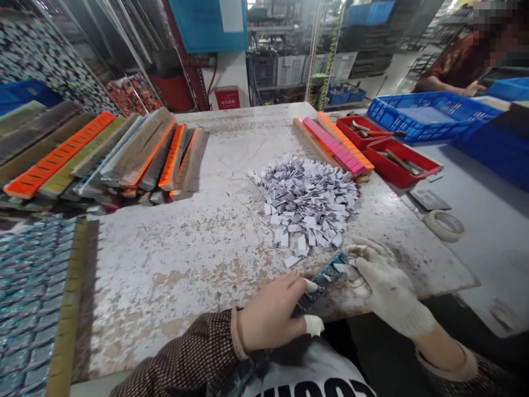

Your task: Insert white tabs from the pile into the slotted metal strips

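My left hand is bare, with white tape on the thumb and a fingertip. Its fingers are closed on the near end of a long dark strip of small blue-green pieces. My right hand wears a white knit glove and pinches the strip's far end. Both hands are at the near edge of the worn white table. Just beyond the strip lies a heap of small white folded paper tags.
Long orange, olive and grey strips are stacked at the left. Pink and orange strips lie behind the heap. Red trays with tools, a blue crate and a tape roll stand at right. Another person works far right.
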The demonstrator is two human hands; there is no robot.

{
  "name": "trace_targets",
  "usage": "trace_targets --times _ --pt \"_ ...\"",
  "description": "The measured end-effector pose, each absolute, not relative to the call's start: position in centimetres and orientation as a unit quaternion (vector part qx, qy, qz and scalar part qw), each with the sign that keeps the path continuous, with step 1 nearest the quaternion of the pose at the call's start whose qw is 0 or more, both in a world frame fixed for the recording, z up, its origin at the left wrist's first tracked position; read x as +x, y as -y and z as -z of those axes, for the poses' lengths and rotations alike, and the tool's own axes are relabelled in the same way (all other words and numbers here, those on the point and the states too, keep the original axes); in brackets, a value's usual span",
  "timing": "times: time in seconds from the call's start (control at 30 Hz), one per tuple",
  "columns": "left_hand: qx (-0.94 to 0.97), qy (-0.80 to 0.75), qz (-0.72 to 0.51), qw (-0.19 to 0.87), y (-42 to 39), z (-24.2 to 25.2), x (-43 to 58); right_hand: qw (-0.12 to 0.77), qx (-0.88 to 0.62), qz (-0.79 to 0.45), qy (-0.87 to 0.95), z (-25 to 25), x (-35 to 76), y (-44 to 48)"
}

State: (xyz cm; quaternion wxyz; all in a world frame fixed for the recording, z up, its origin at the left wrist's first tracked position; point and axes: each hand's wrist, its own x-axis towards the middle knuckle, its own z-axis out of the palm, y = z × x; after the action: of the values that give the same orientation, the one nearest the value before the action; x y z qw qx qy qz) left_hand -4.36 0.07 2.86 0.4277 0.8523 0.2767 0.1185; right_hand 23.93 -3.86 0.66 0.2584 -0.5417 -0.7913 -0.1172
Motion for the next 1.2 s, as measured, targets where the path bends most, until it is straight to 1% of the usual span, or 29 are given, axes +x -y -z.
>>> trace_targets --times 0.13,0.3,0.4,0.5,0.57,0.63,0.73,0.8,0.83,1.03,1.2 --pt "0.862 -0.278 -0.099 0.412 0.7 -2.0 -4.3 0.188 -0.532 0.125 0.816 -0.9 23.4 3.2" --pt "0.865 -0.290 -0.082 0.403 0.8 -1.8 -4.0 0.133 -0.519 0.117 0.836 -1.1 22.7 1.7" --pt "0.859 -0.283 -0.094 0.415 0.7 -1.8 -4.1 0.107 -0.513 0.109 0.844 -0.5 22.4 1.5" --pt "0.848 -0.271 -0.114 0.441 0.2 -1.7 -4.3 0.154 -0.520 0.105 0.834 0.3 22.5 1.8" --pt "0.840 -0.299 -0.124 0.434 -0.7 -1.5 -4.5 0.192 -0.526 0.098 0.823 0.9 22.7 2.1" --pt "0.838 -0.361 -0.132 0.387 -2.1 -1.2 -4.5 0.216 -0.528 0.094 0.816 1.4 22.9 2.3" --pt "0.843 -0.454 -0.118 0.262 -4.6 -0.7 -4.1 0.247 -0.537 0.082 0.802 1.7 23.0 2.5" --pt "0.847 -0.480 -0.099 0.205 -6.3 -0.4 -3.3 0.268 -0.547 0.065 0.790 1.7 23.0 2.7" --pt "0.849 -0.484 -0.093 0.192 -7.0 -0.3 -2.7 0.277 -0.552 0.058 0.784 1.6 23.0 2.9" --pt "0.840 -0.493 -0.093 0.207 -9.1 0.7 0.1 0.334 -0.564 0.074 0.752 1.6 23.7 3.9" --pt "0.824 -0.473 -0.131 0.283 -9.0 0.7 -0.8 0.348 -0.576 0.086 0.734 1.5 24.0 4.2"
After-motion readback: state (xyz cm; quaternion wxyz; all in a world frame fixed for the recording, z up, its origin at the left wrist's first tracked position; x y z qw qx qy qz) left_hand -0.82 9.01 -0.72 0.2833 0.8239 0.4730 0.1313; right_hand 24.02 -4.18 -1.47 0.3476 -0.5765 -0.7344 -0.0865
